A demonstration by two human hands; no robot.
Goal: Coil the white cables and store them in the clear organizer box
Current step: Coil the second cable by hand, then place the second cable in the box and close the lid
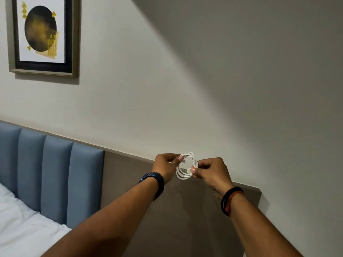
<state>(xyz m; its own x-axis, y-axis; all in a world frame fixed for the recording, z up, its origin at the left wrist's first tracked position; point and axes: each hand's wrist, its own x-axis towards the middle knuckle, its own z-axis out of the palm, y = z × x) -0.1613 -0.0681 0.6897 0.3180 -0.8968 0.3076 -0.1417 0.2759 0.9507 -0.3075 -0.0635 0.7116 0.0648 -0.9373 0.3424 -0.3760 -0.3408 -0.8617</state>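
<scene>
The white cable (pixel 186 166) was wound into a small round coil of several loops, held up in the air in front of the wall (pixel 204 89), between my two hands and well above anything it could rest on. My left hand (pixel 166 166) was closed in a pinch on the upper left of the coil, thumb and forefinger on the strands near a plug end. My right hand (pixel 210 172) was closed too, pinching the right side where the loops bunched together. It looked light and limp to me, springy enough that the loops would fan out if I let either pinch go, and smooth enough to slide through a loose hold. I judged the best place to grip was across all the strands at once, where they crossed, not on a single loop. A dark watch (pixel 155 182) sat on my left wrist, bands (pixel 229 200) on my right. To the left were the blue padded headboard (pixel 55 173) and the bed (pixel 22 229). The clear organizer box was nowhere in view.
</scene>
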